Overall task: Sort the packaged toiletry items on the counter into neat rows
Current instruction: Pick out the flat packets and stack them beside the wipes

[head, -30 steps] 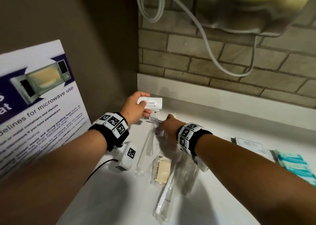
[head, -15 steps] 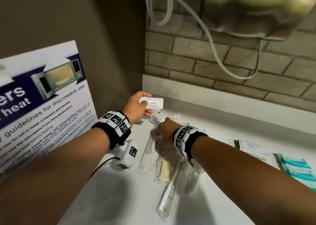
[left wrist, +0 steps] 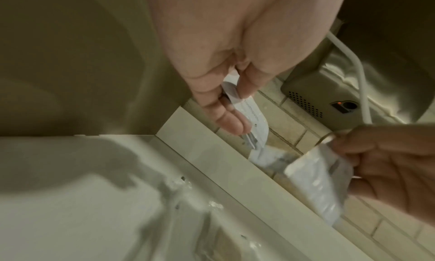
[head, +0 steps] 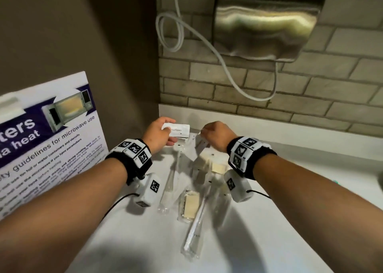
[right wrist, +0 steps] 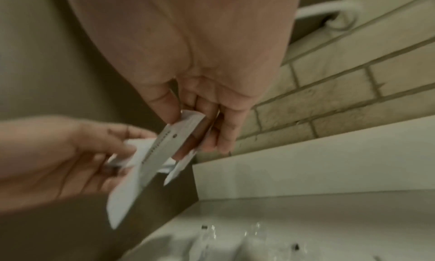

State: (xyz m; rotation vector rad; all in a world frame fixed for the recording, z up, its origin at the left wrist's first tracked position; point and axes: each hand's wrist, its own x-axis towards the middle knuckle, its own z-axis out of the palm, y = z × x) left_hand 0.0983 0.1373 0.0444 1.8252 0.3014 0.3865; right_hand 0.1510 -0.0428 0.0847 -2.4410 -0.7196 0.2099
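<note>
- Left hand (head: 159, 133) pinches a toothpaste packet (head: 178, 130) up off the surface (head: 269, 221).
- Right hand (head: 216, 135) fingers grip another white packet (right wrist: 150, 164) beside it.
- Wrapped toothbrushes (head: 195, 223) and soaps (head: 189, 205) lie below.

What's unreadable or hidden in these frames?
- Right hand, head view: its fingers and the packet they pinch sit behind the knuckles.
- Packet print, right wrist view: motion-blurred.
- Toothpaste sachet, left wrist view: label blurred, partly covered by the left hand.
- Clear-wrapped items: wristbands overlap some.
</note>
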